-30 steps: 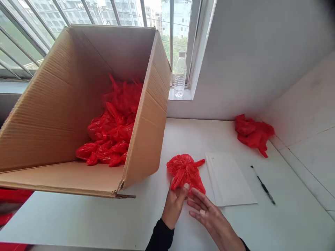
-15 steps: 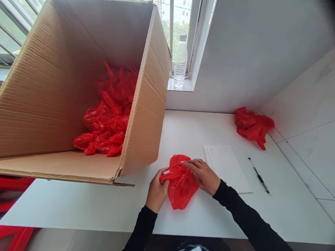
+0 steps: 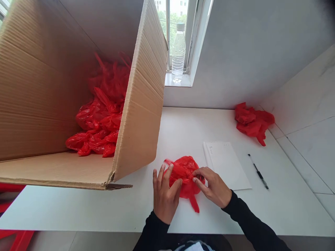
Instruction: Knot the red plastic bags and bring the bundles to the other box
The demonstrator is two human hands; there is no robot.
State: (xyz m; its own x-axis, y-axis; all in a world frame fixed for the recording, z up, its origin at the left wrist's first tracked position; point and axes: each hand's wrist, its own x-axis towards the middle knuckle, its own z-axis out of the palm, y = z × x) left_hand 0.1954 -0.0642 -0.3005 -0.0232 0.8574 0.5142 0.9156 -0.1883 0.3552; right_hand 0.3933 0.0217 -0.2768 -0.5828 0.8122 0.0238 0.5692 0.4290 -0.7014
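In the head view, a crumpled red plastic bag [image 3: 184, 174] is lying on the white counter [image 3: 78, 209], just right of the tipped cardboard box [image 3: 138, 115]. The left hand [image 3: 164, 198] is pressing it with spread fingers; the right hand [image 3: 213, 186] is pinching its edge. White paper [image 3: 225, 164] is lying beside it.

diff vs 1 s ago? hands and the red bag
Both hands have closed in on the red bag: the left hand now lies flat against its left side, the right hand pinches its right edge. The bag looks more bunched, a tail hanging toward the person. Cardboard box, paper, pen, far red bags unmoved.
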